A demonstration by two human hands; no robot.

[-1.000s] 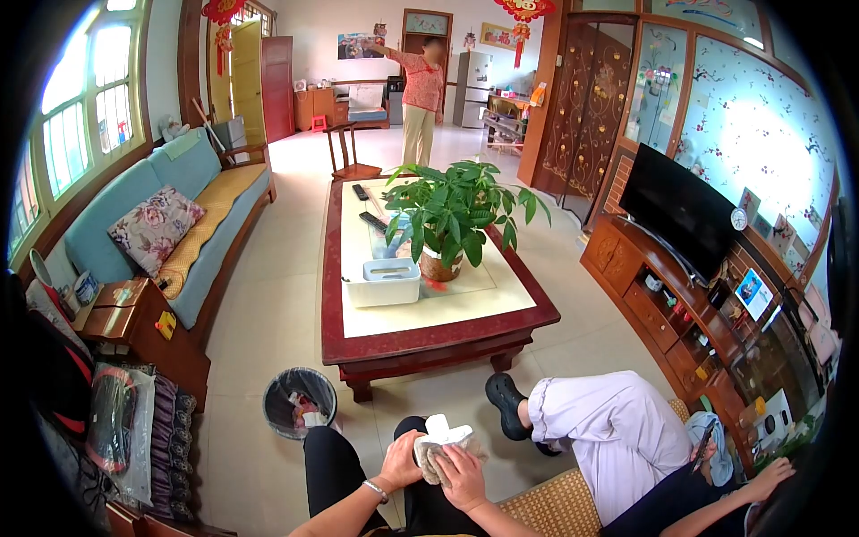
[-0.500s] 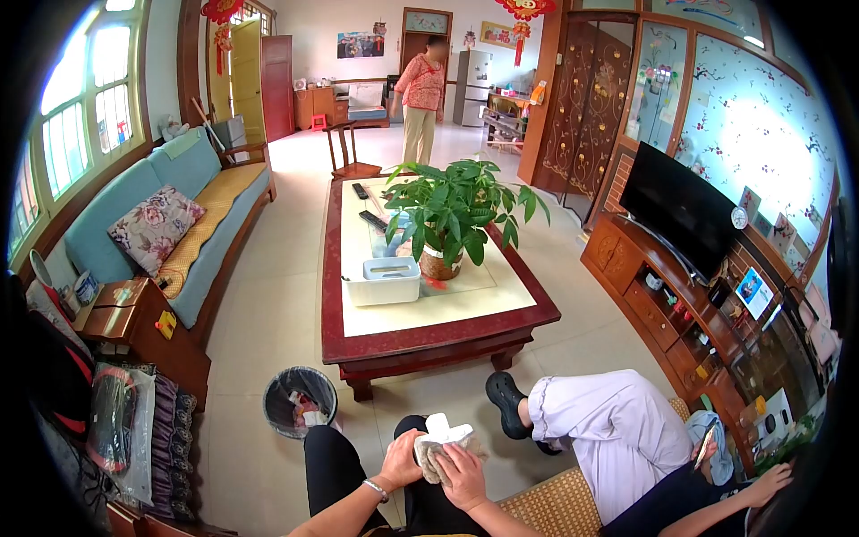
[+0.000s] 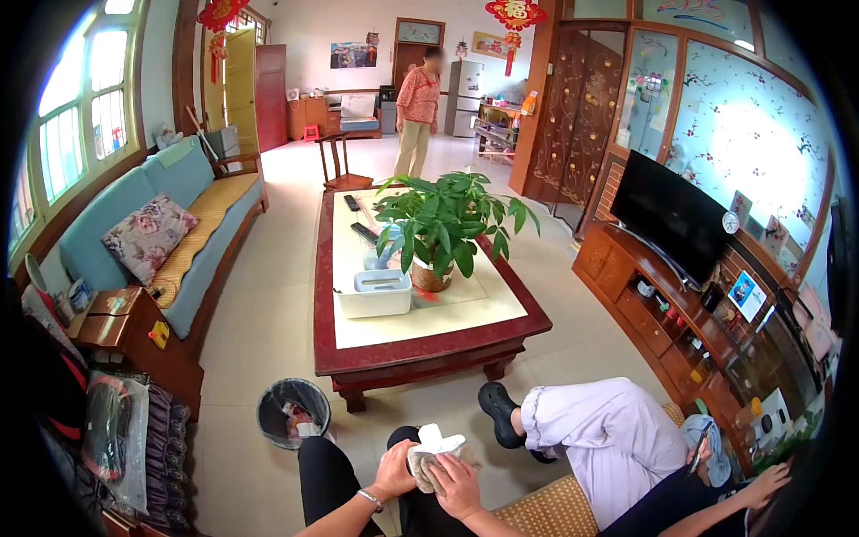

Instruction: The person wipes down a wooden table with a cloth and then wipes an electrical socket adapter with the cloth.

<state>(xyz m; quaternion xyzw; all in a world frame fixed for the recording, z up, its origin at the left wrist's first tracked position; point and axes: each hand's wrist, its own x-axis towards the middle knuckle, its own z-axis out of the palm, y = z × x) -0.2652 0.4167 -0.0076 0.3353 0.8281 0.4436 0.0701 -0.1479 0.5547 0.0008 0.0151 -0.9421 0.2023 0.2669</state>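
Above my lap, my left hand (image 3: 396, 468) is closed around the left side of a small white object (image 3: 437, 438) with a rounded part sticking up. Its exact kind I cannot make out. A silvery bracelet (image 3: 369, 499) circles my left wrist. My right hand (image 3: 455, 487) presses a beige cloth (image 3: 426, 474) against the near side of the white object, fingers bent over the cloth. The cloth and fingers hide the object's lower part.
A lined trash bin (image 3: 293, 413) stands left of my knees. Ahead is a coffee table (image 3: 429, 356) with a white tissue box (image 3: 374, 301), a potted plant (image 3: 438, 224) and remotes. A seated person's crossed legs (image 3: 608, 430) are close on my right. Another person (image 3: 417, 112) stands beyond the table.
The view has shifted slightly, so the room sits a little left and lower. Both hands still hold the white object and cloth, with little visible movement. The standing person's head and arms have shifted.
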